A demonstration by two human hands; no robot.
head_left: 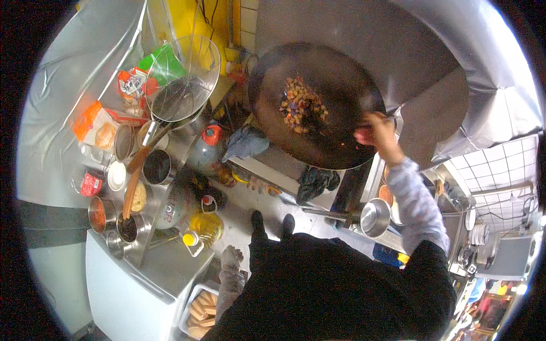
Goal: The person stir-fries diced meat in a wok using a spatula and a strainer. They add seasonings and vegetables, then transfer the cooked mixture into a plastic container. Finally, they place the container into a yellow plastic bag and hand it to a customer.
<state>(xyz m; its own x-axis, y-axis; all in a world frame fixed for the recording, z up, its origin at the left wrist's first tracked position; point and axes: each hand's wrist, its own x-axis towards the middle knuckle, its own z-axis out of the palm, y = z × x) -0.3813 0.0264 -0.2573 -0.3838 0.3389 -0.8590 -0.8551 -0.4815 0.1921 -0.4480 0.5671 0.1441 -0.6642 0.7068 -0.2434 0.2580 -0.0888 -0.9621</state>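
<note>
A large dark wok [337, 85] sits on the stove, with diced food [300, 106] heaped left of its middle. My right hand [377, 134] is over the wok's right edge, blurred, with something reddish at its fingers; whether it holds this cannot be told. Low at my left side, my left hand [231, 256] hangs near a plastic jug of yellow oil [204, 230], its fingers loosely bent and nothing seen in them. A wire-mesh strainer [183, 93] with a wooden handle rests across metal pots on the left counter.
The left counter [170, 266] bears a pot of dark liquid [158, 166], seasoning pots and food packets. A blue cloth [245, 143] lies near the wok, a black plastic bag [318, 183] below it. A metal ladle [375, 217] extends beneath my right arm.
</note>
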